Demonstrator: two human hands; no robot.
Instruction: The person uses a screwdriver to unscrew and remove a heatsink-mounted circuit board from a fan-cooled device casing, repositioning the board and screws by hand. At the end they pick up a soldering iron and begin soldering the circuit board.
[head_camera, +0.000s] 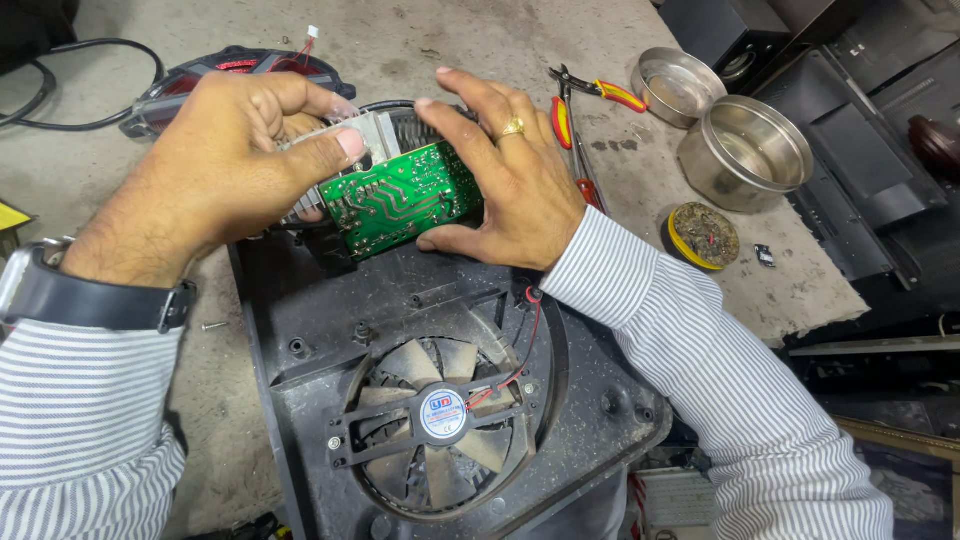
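Both my hands hold a green circuit board (400, 197) with its solder side up, above the far end of a black plastic base (300, 300). My left hand (220, 165) grips its left edge, thumb on the board, over a ribbed metal heat sink (375, 127) fixed to the board. My right hand (505, 175) clasps the right edge, fingers curled over the top. A dusty grey cooling fan (440, 415) sits in the base below, with a red and black wire (520, 350) running from it toward the board.
Red and yellow handled pliers (580, 105) lie to the right on the grey worktop (100, 160). Two round metal tins (745, 150) and a small yellow-rimmed tin (702, 237) stand further right. A copper coil unit (235, 65) and a black cable (60, 90) lie behind.
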